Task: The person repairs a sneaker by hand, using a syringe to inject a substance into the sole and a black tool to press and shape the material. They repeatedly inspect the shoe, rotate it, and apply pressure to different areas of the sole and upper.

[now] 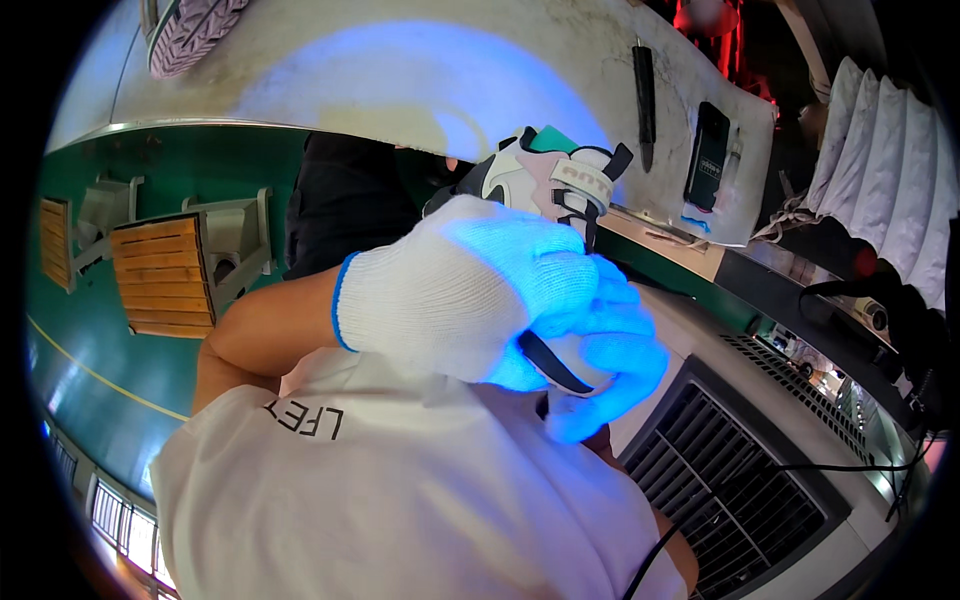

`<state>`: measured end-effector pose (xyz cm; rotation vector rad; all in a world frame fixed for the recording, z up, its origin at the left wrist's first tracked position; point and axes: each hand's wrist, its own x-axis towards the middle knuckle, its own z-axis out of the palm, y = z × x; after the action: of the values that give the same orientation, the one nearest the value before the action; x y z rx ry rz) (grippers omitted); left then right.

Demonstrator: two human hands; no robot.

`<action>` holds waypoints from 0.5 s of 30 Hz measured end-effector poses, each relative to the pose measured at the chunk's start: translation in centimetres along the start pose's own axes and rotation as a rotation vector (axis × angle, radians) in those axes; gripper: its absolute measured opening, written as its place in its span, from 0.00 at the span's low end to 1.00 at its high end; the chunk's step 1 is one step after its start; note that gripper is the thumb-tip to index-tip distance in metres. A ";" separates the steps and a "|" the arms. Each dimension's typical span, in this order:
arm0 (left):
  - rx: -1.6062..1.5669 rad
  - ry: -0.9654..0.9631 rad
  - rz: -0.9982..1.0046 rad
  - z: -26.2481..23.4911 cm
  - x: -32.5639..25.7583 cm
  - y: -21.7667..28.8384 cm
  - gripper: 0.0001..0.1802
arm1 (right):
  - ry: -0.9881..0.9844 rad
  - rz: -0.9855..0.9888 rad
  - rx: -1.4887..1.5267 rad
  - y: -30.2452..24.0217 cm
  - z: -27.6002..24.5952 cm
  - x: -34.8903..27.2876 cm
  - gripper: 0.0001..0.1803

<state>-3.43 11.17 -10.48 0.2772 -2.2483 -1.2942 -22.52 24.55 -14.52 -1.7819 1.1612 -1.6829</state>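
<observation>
Shoe [540,180]: white, pale pink and black, with a light strap [583,181] across the top and a teal piece [553,140] showing at the opening; at the bench's near edge, just beyond the gloved hands; cannot tell whether touching the bench.
Left hand [470,285]: in a white knit glove with blue cuff edging; coming in from the left, back of hand in view, closed over the near part of the shoe; fingers together and clamped on it, tips hidden.
Right hand [625,355]: gloved, washed over with blue light, just right of the left hand and partly overlapping it in view; fingers bent and close together, near a white piece with a dark curved band [552,362]; cannot tell whether clamped on it, nor whether part of the shoe.
Bench [330,75]: pale, marked surface, across the far side; rounded patch of blue light on top.
Bench, right part: dark slim tool [645,105]; farther right, a dark phone [708,155], with a thin clear tube [735,155] just beside.
Bench, far left: another shoe [190,35], lilac patterned sole in view.
Left, on the green floor [70,345]: seat with wooden slats [165,275].
Right, near: pale machine with dark grille [720,480], black cable [840,467] across.
Right, far: white ribbed hose [880,170].
Nearest: white shirt [400,490] with dark lettering.
</observation>
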 end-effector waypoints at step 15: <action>0.020 -0.062 0.033 0.5 1.3 -1.2 0.28 | -0.393 0.438 -0.180 -6.1 -2.0 5.7 0.13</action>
<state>-4.84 10.33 -11.29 0.2093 -2.3085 -1.2808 -23.26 23.89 -6.01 -1.6970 1.4185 -0.9568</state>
